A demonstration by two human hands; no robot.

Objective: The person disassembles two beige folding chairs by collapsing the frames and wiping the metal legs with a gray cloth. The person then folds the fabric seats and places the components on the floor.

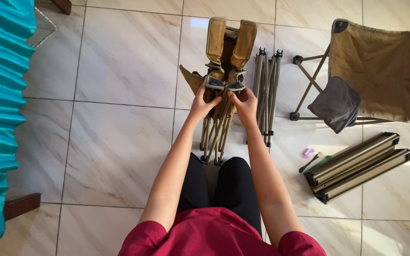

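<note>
Left hand (202, 101) gripped folded chair (221, 71) at fabric | right hand (246, 103) gripped same chair beside it | chair lay on tile floor (119, 71) before knees | bare folded frame (265, 95) just right | open chair (380, 71) well apart

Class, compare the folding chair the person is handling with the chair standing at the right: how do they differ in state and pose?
The handled chair is collapsed into a narrow bundle; the right-hand chair stands unfolded, its seat spread. The left hand and right hand grip the collapsed chair; nobody touches the open one. A grey pouch rests against the open chair only. Both have tan fabric and metal legs.
</note>
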